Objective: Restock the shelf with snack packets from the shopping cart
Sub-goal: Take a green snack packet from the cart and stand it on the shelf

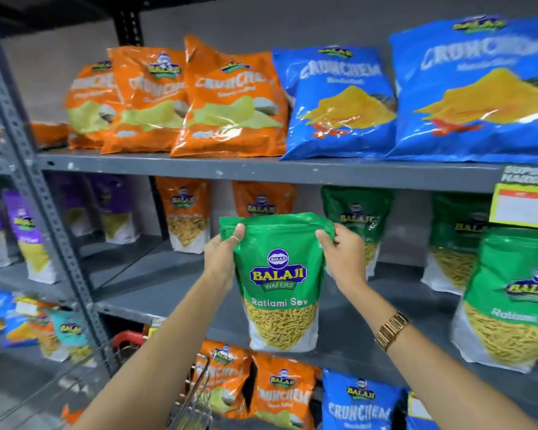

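Wire rim of the shopping cart [196, 395] shows at the bottom centre of the frame, close under the forearms, presumably parked there so packets come up in one short lift. Above it, in the middle of the frame, both hands carry a green Ratlami Sev pouch [280, 283] upright with its label facing outward. The left hand [222, 259] pinches its upper left corner, thumb across the front, and the right hand [343, 257] grips the upper right corner; holding the top seam likely keeps the soft pouch from folding. It hangs in front of the grey middle shelf [174, 274], not yet set down. Matching green pouches [507, 293] stand at centre right, so the bare gap beside them looks like its intended spot.
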`<action>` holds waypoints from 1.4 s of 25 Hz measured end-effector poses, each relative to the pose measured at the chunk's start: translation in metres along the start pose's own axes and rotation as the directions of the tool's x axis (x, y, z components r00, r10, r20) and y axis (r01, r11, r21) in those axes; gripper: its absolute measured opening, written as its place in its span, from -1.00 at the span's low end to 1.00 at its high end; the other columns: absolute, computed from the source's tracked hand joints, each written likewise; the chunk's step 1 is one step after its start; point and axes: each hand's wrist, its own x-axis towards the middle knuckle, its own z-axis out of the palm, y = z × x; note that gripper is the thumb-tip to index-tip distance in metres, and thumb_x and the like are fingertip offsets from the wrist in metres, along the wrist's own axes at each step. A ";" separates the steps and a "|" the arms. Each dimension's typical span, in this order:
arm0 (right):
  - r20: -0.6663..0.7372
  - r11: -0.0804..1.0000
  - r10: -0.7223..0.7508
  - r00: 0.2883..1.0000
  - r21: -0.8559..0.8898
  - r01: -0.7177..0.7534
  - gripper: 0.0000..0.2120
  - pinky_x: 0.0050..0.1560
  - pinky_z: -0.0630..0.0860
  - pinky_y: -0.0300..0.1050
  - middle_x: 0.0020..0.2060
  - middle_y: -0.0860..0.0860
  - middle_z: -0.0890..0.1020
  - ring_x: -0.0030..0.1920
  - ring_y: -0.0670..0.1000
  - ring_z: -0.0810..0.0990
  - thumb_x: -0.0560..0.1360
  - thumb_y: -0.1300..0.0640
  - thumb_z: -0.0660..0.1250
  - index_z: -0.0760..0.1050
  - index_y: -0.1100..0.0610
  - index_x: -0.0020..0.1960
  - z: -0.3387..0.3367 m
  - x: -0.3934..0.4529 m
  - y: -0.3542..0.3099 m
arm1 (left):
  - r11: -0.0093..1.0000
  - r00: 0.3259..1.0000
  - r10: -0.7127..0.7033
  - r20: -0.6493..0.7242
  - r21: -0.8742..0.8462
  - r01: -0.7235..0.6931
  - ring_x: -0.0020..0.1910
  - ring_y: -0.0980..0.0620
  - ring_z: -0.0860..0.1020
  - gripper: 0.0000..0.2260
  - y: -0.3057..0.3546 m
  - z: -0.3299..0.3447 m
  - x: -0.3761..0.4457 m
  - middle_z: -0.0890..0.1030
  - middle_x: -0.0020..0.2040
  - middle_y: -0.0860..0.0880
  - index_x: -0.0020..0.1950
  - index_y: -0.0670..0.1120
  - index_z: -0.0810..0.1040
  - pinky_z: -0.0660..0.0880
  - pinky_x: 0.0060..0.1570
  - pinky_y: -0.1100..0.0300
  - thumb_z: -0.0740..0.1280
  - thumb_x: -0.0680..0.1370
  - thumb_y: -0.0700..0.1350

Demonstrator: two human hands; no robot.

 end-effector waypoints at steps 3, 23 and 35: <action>-0.080 0.999 0.023 0.997 -0.047 -0.027 -0.87 -0.37 0.41 -0.02 -0.40 0.13 0.61 -0.38 0.14 0.53 0.47 0.18 0.32 0.50 0.16 -0.25 -0.023 0.016 0.019 | 0.998 0.997 -0.059 0.047 0.002 0.059 -0.43 0.10 0.65 -0.87 -0.018 0.034 0.020 0.69 -0.45 0.04 -0.27 -0.12 0.59 0.59 -0.46 0.27 0.33 0.48 -0.22; -0.449 0.954 -0.036 0.893 -0.281 -0.103 -0.68 -0.05 0.51 0.16 0.07 0.24 0.49 0.06 0.27 0.48 0.41 0.22 0.36 0.35 0.19 0.11 -0.048 0.013 0.061 | 0.993 0.988 -0.118 0.103 0.028 0.115 -0.21 0.05 0.59 -0.92 -0.053 0.087 0.032 0.64 -0.22 -0.03 -0.22 -0.05 0.53 0.55 -0.24 0.27 0.37 0.45 -0.19; 0.196 0.590 -0.564 0.802 -0.584 0.557 -0.63 -0.04 0.48 0.02 0.04 0.08 0.61 -0.04 0.13 0.58 0.26 0.28 0.49 0.51 0.15 0.04 0.013 -0.062 0.028 | 0.964 0.973 -0.031 -0.229 0.250 0.090 -0.34 0.11 0.57 -0.81 -0.006 -0.078 -0.047 0.58 -0.26 -0.03 -0.24 -0.02 0.56 0.49 -0.17 0.19 0.25 0.52 -0.22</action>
